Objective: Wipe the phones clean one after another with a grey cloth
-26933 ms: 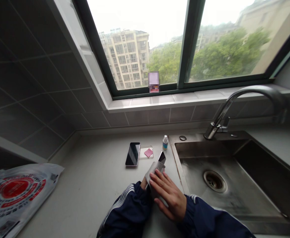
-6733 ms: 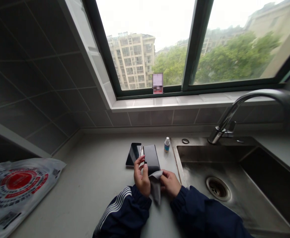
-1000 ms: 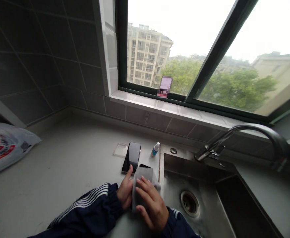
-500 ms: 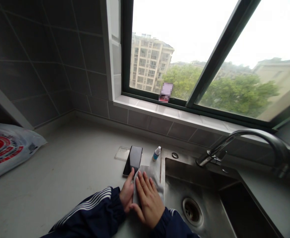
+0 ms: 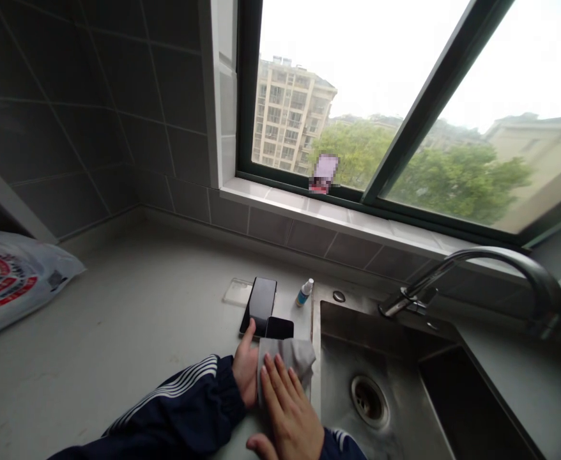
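My left hand [image 5: 246,370] is closed around the side of a black phone [image 5: 280,328], its thumb pointing up along the edge. Only the phone's upper end shows; a grey cloth [image 5: 296,351] covers the rest. On that cloth my right hand [image 5: 290,404] lies flat, fingers stretched out and thumb apart, pressing it against the phone. Just beyond, a second, larger phone [image 5: 264,296] rests on the counter, dark screen up. A clear phone case [image 5: 237,291] lies at its left, partly behind it. To the right stands a small spray bottle [image 5: 304,293] with a white cap.
A steel sink [image 5: 338,377] with a drain [image 5: 369,401] lies to the right of my hands, under a curved chrome faucet [image 5: 491,254]. On the far left of the pale counter [image 5: 131,306] is a printed plastic bag [image 5: 22,281]. A window rises behind.
My right hand and the cloth have slid down toward me, uncovering the upper end of the held phone. The second phone, case and bottle have stayed in place.
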The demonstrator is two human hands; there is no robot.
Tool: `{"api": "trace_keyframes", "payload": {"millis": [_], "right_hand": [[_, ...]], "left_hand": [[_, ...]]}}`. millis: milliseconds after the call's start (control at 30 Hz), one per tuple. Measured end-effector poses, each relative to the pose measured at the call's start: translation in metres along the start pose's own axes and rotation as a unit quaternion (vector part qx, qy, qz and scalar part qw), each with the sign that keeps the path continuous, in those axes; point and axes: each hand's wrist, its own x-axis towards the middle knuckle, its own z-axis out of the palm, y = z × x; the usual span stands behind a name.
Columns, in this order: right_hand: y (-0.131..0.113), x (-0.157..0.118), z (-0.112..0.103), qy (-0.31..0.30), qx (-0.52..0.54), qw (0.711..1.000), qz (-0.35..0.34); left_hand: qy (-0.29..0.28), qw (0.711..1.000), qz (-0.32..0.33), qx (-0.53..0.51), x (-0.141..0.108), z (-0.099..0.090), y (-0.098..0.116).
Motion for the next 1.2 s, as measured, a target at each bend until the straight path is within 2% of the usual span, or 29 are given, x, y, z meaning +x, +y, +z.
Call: {"api": "trace_keyframes", "payload": {"millis": [133, 300, 467, 600, 700, 900, 1033, 1133, 1200], "right_hand": [[0.001, -0.004, -0.004, -0.019, 0.009, 1.0, -0.011], [0.008, 0.021, -0.013, -0.049, 0.018, 0.998, 0.026], [0.022, 0.05, -0.008, -0.02, 0.013, 0.996, 0.085], [0.028, 0.058, -0.004, -0.001, 0.014, 0.995, 0.103], [0.026, 0.056, -0.004, 0.011, 0.019, 0.994, 0.106], [0.008, 0.035, -0.014, 0.018, 0.031, 0.996, 0.076], [-0.008, 0.012, -0.015, -0.013, 0.029, 0.999, 0.036], [-0.013, 0.0, -0.013, -0.007, 0.022, 1.0, 0.016], [-0.012, -0.001, -0.014, -0.016, 0.022, 1.0, 0.008]], "left_hand": [[-0.002, 1.0, 0.004, 0.01, 0.0, 0.001, -0.001], [0.022, 1.0, 0.001, 0.0, 0.004, -0.002, -0.002], [0.018, 0.998, 0.056, 0.007, 0.01, -0.019, -0.006], [0.02, 0.996, 0.084, 0.01, 0.011, -0.029, -0.01], [0.009, 0.997, 0.075, 0.008, 0.011, -0.025, -0.01], [-0.01, 1.0, 0.021, -0.002, 0.006, -0.004, -0.004], [0.03, 0.999, -0.018, 0.008, 0.001, 0.0, -0.002], [0.071, 0.997, -0.008, 0.018, 0.001, -0.002, -0.002], [0.078, 0.997, -0.003, 0.019, 0.001, -0.002, -0.002]]}}
